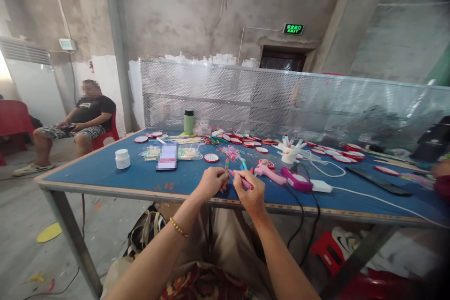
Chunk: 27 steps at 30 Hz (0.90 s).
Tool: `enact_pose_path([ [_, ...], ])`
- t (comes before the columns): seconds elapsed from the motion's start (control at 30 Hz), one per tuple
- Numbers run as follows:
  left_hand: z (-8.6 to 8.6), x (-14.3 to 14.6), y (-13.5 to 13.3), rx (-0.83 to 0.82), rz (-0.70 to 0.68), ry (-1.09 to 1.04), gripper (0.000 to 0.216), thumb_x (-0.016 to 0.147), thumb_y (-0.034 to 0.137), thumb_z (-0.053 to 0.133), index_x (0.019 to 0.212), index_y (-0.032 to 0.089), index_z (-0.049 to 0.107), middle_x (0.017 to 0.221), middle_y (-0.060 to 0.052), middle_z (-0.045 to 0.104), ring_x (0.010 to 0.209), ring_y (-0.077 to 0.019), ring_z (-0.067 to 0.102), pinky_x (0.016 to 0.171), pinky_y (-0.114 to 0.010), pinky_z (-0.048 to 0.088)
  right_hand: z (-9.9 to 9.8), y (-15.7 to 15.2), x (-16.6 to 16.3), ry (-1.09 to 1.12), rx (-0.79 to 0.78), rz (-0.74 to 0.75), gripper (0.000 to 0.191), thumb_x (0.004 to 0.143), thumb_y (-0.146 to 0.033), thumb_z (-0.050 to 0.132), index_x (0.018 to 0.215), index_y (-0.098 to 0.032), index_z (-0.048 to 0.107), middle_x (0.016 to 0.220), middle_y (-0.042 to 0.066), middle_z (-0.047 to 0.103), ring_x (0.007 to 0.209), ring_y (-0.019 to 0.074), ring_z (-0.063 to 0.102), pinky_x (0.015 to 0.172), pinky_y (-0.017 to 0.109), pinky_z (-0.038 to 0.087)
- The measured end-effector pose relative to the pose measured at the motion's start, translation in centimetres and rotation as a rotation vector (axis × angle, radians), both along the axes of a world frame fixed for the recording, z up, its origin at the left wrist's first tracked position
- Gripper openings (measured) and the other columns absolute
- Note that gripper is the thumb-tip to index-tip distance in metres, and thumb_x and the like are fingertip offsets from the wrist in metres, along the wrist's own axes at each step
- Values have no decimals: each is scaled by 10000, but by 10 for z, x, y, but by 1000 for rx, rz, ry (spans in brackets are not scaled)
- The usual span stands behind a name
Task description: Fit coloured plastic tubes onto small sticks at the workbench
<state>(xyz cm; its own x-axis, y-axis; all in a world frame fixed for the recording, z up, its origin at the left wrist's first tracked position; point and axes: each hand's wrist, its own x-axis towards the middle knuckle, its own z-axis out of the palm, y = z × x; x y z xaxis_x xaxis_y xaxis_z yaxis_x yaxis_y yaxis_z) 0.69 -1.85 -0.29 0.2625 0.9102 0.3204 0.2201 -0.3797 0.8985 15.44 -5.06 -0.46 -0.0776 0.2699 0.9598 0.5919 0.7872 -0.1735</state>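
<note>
At the near edge of the bench (87,176), the left hand (213,182) pinches a small multicoloured stick (227,164) upright, while the right hand (252,190) is wrapped around a pink pen-like tool (246,182) just beside it. To the right lie a pink gun-shaped tool (270,173) and a purple power strip (296,179); well to the left stands a white jar (123,159). Farther back are a heap of colourful bits (230,152), a white cup (288,154) and a green bottle (189,124), before a perforated metal screen (211,89).
</note>
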Motion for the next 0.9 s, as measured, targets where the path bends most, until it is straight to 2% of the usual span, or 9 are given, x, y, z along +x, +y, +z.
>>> enact_pose_path([
  [0.3,-6,-1,4,36,-14,-5,237,860,243,503,654,154,581,534,22,587,455,-77,528,492,-169,427,-1,1,1,-28,-40,6,196,966,-203,515,848,-209,671,751,26,723,666,145,678,675,254,537],
  [0.6,2,1,-2,-7,1,-9,227,851,203,495,645,154,576,516,25,574,440,-86,517,471,-179,425,0,1,0,-26,-39,29,172,953,-173,536,851,-203,672,754,12,715,663,136,673,676,241,528],
  [0.9,-1,1,0,-4,7,-4,232,854,220,513,646,153,589,511,27,577,430,-81,511,487,-180,424,-1,2,1,6,-27,3,172,954,-183,532,861,-210,674,757,19,732,662,145,690,675,254,542],
])
